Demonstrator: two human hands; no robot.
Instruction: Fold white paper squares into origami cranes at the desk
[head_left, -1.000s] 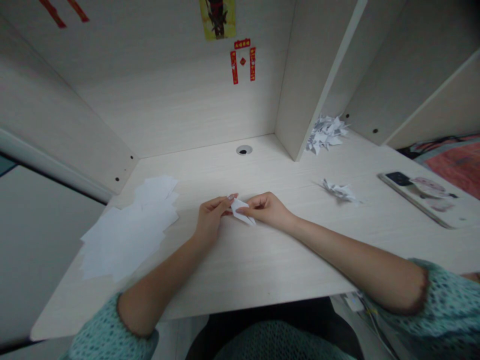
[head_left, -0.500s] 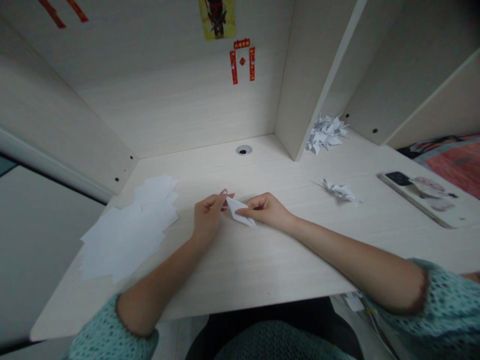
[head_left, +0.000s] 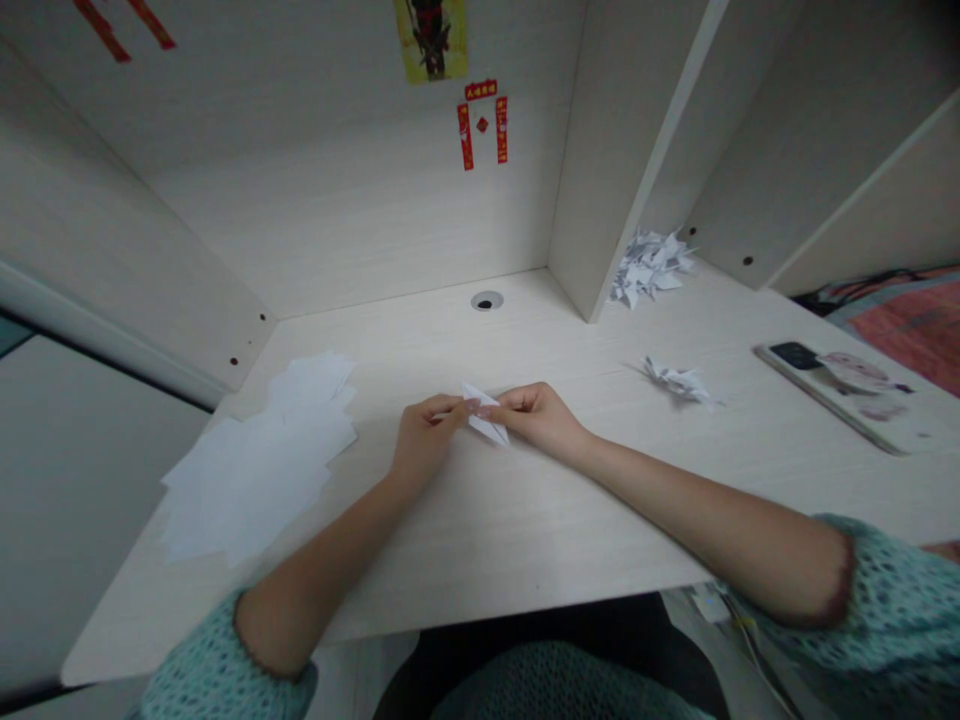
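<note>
A small folded piece of white paper [head_left: 489, 428] is held just above the desk, pointed at its upper and lower ends. My left hand [head_left: 427, 432] pinches its left side, thumb on top. From the right, my right hand [head_left: 541, 415] grips the other side between thumb and fingers. Both thumb tips almost meet over the middle of the paper and cover part of its folds. To the left lies a spread pile of flat white paper sheets [head_left: 255, 470]. A small cluster of folded white paper pieces [head_left: 677, 382] rests to the right of my right hand.
A larger heap of folded paper [head_left: 651, 266] sits behind the upright divider [head_left: 607, 170]. At the right lies a phone [head_left: 847, 395] in a decorated case, near a red cloth [head_left: 919, 330]. A round cable hole [head_left: 487, 301] is set in the desk [head_left: 450, 560] near the back panel.
My left hand has shifted right, its thumb moving from the paper's upper left tip onto its middle, beside the right thumb. The paper has turned slightly and risen a little in view.
</note>
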